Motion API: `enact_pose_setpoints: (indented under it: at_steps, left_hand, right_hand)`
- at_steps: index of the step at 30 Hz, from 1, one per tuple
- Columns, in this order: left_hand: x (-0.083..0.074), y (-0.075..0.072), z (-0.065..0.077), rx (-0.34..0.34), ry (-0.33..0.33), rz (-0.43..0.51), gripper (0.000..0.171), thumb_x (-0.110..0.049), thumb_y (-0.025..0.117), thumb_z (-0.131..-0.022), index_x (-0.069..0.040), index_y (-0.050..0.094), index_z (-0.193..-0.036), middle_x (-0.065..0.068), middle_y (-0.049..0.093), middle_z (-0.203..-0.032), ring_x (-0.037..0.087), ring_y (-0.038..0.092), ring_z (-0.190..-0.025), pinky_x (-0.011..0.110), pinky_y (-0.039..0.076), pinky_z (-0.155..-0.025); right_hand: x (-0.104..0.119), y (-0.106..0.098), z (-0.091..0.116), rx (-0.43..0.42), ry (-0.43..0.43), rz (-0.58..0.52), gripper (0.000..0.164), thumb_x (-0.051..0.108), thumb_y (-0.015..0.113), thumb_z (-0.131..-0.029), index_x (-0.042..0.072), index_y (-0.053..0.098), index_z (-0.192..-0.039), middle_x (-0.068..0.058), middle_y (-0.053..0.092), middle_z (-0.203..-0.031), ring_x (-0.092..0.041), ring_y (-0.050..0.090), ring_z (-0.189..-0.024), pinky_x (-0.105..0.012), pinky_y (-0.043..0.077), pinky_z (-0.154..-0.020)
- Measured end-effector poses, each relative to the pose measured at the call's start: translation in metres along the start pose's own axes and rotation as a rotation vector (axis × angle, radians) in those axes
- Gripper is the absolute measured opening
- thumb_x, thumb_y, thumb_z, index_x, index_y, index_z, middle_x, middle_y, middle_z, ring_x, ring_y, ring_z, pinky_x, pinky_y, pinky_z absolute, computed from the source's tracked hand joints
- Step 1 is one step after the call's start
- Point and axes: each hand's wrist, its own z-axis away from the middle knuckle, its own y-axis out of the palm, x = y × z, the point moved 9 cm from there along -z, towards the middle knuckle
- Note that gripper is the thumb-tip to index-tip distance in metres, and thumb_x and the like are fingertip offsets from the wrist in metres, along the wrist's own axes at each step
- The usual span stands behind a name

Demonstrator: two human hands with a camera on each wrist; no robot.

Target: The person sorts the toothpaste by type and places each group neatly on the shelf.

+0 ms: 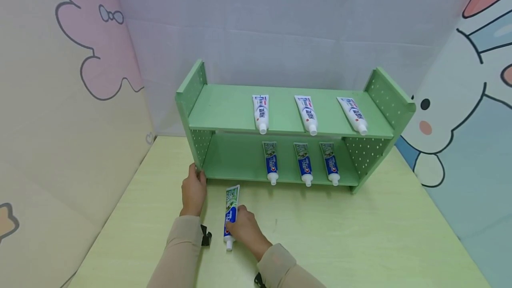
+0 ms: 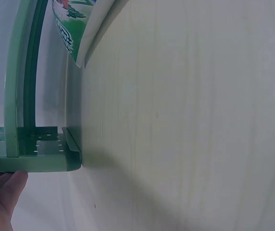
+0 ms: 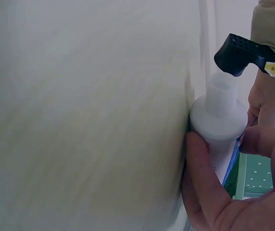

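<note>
A green two-tier shelf stands at the back of the table. My left hand grips the lower front of its left side panel; in the left wrist view, fingers lie along the outer face and a bit of thumb shows at the opposite side. In front of the shelf, my right hand holds a blue-and-green toothpaste tube, its white cap pointing toward me. The right wrist view has the thumb and fingers on either side of the tube, just behind its cap.
Three white toothpaste tubes lie on the upper tier, caps forward. Three blue-and-green tubes lie on the lower tier, caps over its front edge. The pale yellow table meets walls with cartoon prints on both sides.
</note>
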Motion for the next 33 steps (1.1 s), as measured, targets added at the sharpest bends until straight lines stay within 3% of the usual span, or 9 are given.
enact_pose_setpoints:
  at_steps: [16,33]
  left_hand:
    - [-0.001,-0.001,0.000,0.014,-0.026,-0.001,0.032,-0.010,0.049,-0.102,-0.001,0.046,-0.133,0.030,0.066,-0.101,0.041,0.066,-0.083,0.054,0.049,-0.066]
    - [0.001,0.000,0.000,-0.001,-0.024,-0.011,0.030,-0.009,0.050,-0.102,-0.001,0.047,-0.131,0.027,0.066,-0.094,0.040,0.066,-0.076,0.053,0.049,-0.062]
  right_hand:
    - [-0.003,-0.008,-0.001,0.083,0.033,-0.079,0.049,0.004,0.071,-0.084,-0.011,0.052,-0.126,-0.011,0.062,-0.080,-0.018,0.063,-0.062,-0.031,0.052,-0.053]
    - [-0.005,-0.017,0.003,0.103,0.048,-0.090,0.050,0.004,0.072,-0.083,-0.008,0.053,-0.128,-0.011,0.062,-0.082,-0.019,0.062,-0.064,-0.035,0.052,-0.053]
